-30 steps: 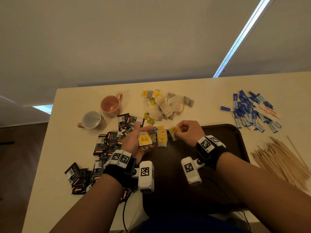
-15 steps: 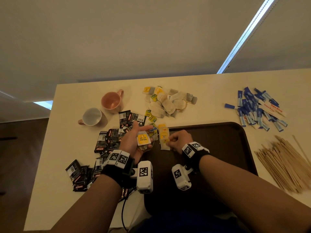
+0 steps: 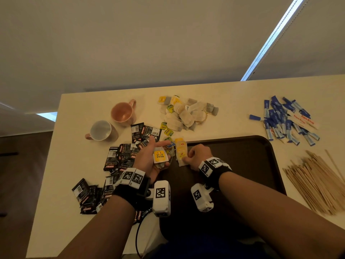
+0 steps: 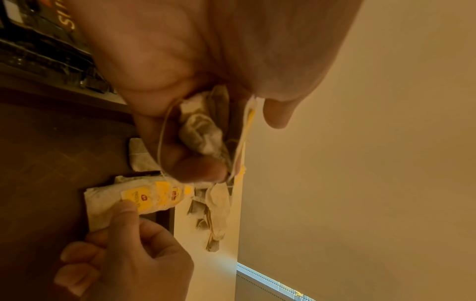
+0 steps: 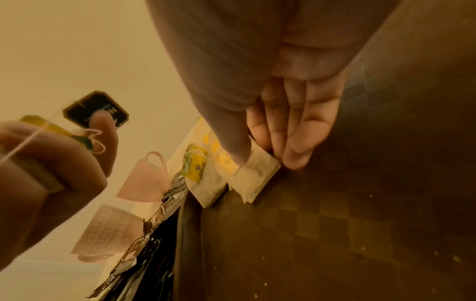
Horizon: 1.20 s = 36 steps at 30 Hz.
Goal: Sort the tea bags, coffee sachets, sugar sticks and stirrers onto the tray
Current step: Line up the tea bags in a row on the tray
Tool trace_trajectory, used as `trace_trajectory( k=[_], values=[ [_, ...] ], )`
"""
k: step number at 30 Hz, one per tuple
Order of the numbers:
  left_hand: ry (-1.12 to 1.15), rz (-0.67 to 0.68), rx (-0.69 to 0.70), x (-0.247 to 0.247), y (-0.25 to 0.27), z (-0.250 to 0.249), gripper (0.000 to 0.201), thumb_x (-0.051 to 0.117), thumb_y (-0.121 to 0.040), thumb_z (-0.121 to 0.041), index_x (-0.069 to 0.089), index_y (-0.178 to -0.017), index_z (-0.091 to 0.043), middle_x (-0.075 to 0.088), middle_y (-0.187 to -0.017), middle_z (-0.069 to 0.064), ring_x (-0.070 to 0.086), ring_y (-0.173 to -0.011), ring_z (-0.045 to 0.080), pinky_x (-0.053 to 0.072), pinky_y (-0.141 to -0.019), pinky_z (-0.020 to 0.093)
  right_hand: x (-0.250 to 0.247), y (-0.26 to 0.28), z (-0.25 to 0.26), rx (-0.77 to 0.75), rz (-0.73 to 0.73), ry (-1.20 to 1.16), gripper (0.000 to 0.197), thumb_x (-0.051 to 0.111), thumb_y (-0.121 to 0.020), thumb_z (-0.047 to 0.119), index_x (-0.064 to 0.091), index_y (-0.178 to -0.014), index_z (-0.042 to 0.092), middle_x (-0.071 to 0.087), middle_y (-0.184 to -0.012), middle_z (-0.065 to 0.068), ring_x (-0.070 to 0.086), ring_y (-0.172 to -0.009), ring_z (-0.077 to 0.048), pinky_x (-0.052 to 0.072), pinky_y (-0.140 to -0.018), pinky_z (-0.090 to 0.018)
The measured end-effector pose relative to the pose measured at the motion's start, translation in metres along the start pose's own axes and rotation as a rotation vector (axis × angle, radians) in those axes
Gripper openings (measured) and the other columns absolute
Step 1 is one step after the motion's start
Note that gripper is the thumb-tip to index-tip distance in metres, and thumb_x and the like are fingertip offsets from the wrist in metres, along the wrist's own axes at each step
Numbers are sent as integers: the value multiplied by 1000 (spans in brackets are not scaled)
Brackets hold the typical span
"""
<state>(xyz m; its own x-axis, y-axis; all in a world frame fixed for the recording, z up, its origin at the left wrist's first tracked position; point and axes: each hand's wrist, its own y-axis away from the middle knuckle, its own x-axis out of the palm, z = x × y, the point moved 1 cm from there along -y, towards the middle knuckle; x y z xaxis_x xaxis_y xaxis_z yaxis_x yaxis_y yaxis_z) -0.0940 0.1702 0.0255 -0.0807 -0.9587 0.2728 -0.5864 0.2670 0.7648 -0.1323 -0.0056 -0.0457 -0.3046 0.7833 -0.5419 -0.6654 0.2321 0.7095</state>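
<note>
My left hand (image 3: 149, 159) hovers palm up at the dark brown tray's (image 3: 248, 165) far left corner, its fingers curled round a bunch of tea bags (image 3: 159, 157) with a yellow tag on top; the bags (image 4: 203, 134) show between its fingers in the left wrist view. My right hand (image 3: 196, 156) is low on the tray, pinching a yellow-tagged tea bag (image 3: 181, 153) that lies at that corner (image 5: 253, 175). More tea bags (image 3: 186, 113) sit piled on the table beyond the tray. Black coffee sachets (image 3: 119, 157) lie to the left, blue sugar sticks (image 3: 285, 120) and wooden stirrers (image 3: 317, 182) to the right.
A pink mug (image 3: 124, 113) and a white-lined mug (image 3: 101, 130) stand at the table's (image 3: 74, 146) far left, beyond the sachets. A second tea bag (image 5: 203, 183) lies over the tray's rim beside the pinched one. The table's left edge is close to the sachets.
My right hand came down and to the left from above the tray's far edge, bringing its tea bag onto the tray's far left corner. The left hand stayed put with its bunch.
</note>
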Motion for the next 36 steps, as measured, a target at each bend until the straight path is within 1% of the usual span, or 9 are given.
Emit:
trace_trajectory(
  k=[7,12,14,18,21,25,30,34,36],
  values=[
    [1,-5,1,0,-1,2,64,34,-100,-55,71,-108,-4,59,-81,15,59,-62,18,48,-44,26,2,4,5,41,87,20,24,82,-75,33,66,-74,16,73,-84,-6,71,-78,-17,60,-75,-30],
    [-3,-11,4,-1,0,1,63,34,-101,-55,72,-107,-5,62,-78,13,59,-61,19,48,-44,26,6,11,1,-25,168,-7,21,77,-82,27,73,-88,7,71,-73,-3,63,-56,-7,49,-52,-16],
    [-12,-16,1,-2,-1,1,63,34,-101,-55,73,-106,-6,61,-75,14,59,-61,19,49,-44,26,9,13,1,-55,170,1,19,76,-84,25,73,-87,6,70,-69,-2,59,-50,-3,45,-48,-13],
    [-20,-10,-3,-1,0,1,63,34,-100,-56,73,-105,-6,60,-72,16,58,-60,20,49,-44,26,11,8,2,-19,102,0,24,74,-85,32,72,-81,8,73,-75,-4,63,-55,-7,56,-62,-20],
    [-15,-7,0,-1,0,0,63,34,-100,-56,72,-106,-6,58,-72,16,57,-60,20,49,-44,26,12,3,3,-2,26,11,23,74,-84,32,67,-67,18,72,-75,-2,69,-68,-12,59,-71,-27],
    [-8,-11,4,-3,0,-1,63,34,-101,-55,73,-107,-6,59,-74,15,59,-60,19,49,-44,26,8,3,6,4,-30,63,28,76,-80,38,65,-63,20,68,-68,1,68,-69,-13,59,-72,-29],
    [-12,-3,3,-4,2,0,63,35,-100,-55,72,-108,-6,61,-71,14,59,-61,18,49,-45,26,-3,8,0,-8,0,64,23,77,-78,40,68,-75,19,70,-81,0,65,-77,-11,54,-68,-24],
    [-14,-7,10,-4,2,0,62,34,-101,-54,72,-108,-6,61,-70,12,59,-61,17,49,-46,25,-7,10,-1,-57,-90,13,26,76,-80,36,68,-96,17,69,-90,0,65,-86,-13,56,-80,-29],
    [-18,-5,11,-5,2,0,62,34,-101,-55,73,-107,-7,62,-71,12,59,-62,17,49,-46,25,-7,10,3,-75,-113,-2,27,73,-82,37,69,-96,15,70,-89,-1,65,-86,-15,57,-82,-32]
  ],
)
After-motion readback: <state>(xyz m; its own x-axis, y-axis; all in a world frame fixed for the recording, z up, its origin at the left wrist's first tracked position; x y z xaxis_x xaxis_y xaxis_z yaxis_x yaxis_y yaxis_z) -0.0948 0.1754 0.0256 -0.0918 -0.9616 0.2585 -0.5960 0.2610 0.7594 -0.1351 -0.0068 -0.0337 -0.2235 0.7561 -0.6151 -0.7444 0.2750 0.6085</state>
